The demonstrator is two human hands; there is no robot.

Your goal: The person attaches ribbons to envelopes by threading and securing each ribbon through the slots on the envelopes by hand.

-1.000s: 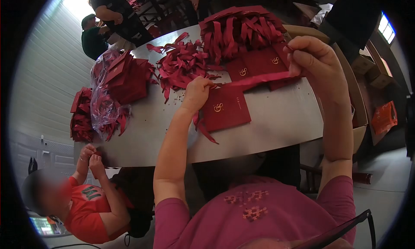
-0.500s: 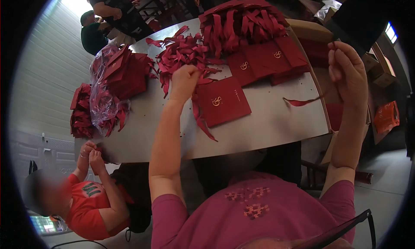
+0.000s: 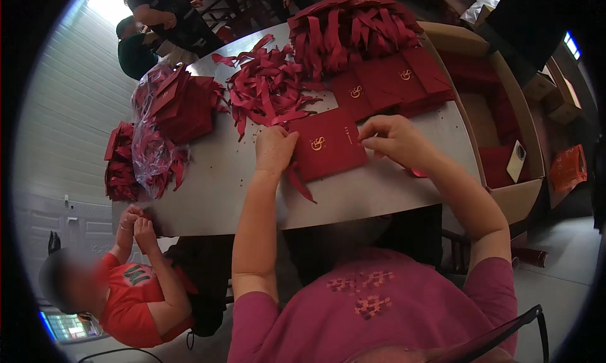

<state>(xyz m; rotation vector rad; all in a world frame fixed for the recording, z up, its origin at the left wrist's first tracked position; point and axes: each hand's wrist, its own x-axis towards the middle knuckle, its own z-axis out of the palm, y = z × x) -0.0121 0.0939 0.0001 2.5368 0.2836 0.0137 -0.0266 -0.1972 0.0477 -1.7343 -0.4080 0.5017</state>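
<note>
Steadying the square dark-red packet with gold emblem seems the step; the next move likely needs a fingertip pinch. It lies on the smooth grey table between the curled left hand and narrowly pinched right hand; what either holds, I cannot tell. The right hand has come leftward from the brown cardboard box.

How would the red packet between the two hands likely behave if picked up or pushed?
The red packet would probably stay fairly stiff: its edges look straight. Lying flat on the table, it seems unlikely to roll or tip. The thin ribbon beside it would likely flop.
</note>
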